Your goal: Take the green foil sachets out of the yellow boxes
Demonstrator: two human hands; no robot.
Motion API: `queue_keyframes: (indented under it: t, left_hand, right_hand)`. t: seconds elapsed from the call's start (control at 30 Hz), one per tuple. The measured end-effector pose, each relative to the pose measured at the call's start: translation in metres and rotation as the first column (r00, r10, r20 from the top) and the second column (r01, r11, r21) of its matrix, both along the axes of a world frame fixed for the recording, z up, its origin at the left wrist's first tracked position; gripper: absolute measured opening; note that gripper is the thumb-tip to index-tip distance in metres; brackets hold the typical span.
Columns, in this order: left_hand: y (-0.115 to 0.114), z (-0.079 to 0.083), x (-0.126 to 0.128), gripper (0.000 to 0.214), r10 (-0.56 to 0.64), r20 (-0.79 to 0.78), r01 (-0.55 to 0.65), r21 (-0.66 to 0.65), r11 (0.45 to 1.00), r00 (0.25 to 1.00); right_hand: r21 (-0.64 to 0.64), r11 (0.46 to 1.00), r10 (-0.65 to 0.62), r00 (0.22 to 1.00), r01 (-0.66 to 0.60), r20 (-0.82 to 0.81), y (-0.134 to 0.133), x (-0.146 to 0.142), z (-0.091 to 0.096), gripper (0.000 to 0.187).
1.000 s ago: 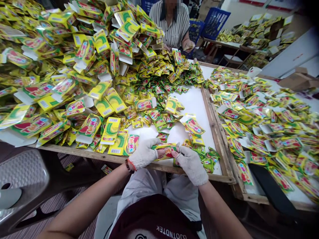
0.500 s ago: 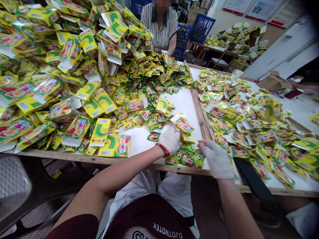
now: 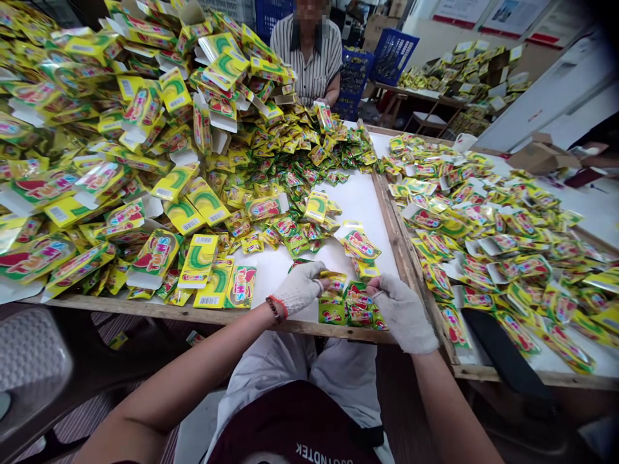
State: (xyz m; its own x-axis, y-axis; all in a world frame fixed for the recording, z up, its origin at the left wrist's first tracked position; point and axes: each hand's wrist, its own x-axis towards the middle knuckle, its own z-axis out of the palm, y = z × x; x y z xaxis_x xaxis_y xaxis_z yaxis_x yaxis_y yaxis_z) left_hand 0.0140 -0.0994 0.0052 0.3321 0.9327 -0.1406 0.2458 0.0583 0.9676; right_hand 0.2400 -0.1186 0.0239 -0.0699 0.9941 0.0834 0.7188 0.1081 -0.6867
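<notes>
My left hand (image 3: 302,289), in a white knit glove with bare fingertips, pinches the left end of a small yellow candy packet (image 3: 334,282). My right hand (image 3: 409,314), gloved the same way, has thumb and fingers drawn together at the right edge of a green candy packet (image 3: 358,294). Whether anything is between those fingertips is too small to tell. Under and between both hands lie several green packets (image 3: 333,314) side by side near the table's front edge. Just beyond them, an open yellow box (image 3: 360,245) printed "TWINS" lies on the white tabletop (image 3: 271,277).
A high heap of yellow boxes (image 3: 176,90) covers the left side. Loose packets (image 3: 290,145) spread at its foot. A wooden strip (image 3: 394,225) divides off filled boxes (image 3: 483,225) on the right. A black armrest (image 3: 503,351) juts over the front edge. A person (image 3: 309,58) sits opposite.
My left hand has moved slightly left and now pinches a yellow packet. My right hand has come left from the wooden strip to the green packets.
</notes>
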Motion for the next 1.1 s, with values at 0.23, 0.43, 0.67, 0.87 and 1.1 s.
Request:
queue_keyframes:
  t: [0.23, 0.43, 0.67, 0.87, 1.1]
  left_hand:
    - [-0.016, 0.000, -0.013, 0.019, 0.130, 0.074, -0.132, 0.016, 0.991, 0.989]
    - [-0.029, 0.005, -0.012, 0.036, 0.144, 0.306, -0.103, -0.147, 0.984, 0.941]
    - [-0.039, 0.005, -0.044, 0.024, 0.116, -0.113, -0.093, 0.191, 0.977, 0.987]
    - [-0.032, 0.032, -0.103, 0.063, 0.299, -0.896, -0.090, 0.285, 0.954, 0.328]
    - [-0.042, 0.019, -0.080, 0.047, 0.222, -0.904, 0.192, 0.306, 0.932, 0.366]
  right_hand:
    - [0.008, 0.999, 0.038, 0.999, -0.038, 0.025, 0.007, -0.030, 0.015, 0.018]
    - [0.104, 0.994, 0.030, 0.999, -0.027, -0.029, 0.001, -0.059, 0.003, 0.019]
    - [-0.293, 0.920, 0.205, 0.957, -0.260, -0.205, -0.007, -0.077, -0.001, 0.029]
    - [-0.389, 0.908, 0.058, 0.965, -0.158, -0.257, -0.006, -0.084, -0.004, 0.029]
    - [-0.275, 0.952, 0.060, 0.961, -0.136, -0.269, -0.005, -0.088, -0.008, 0.033]
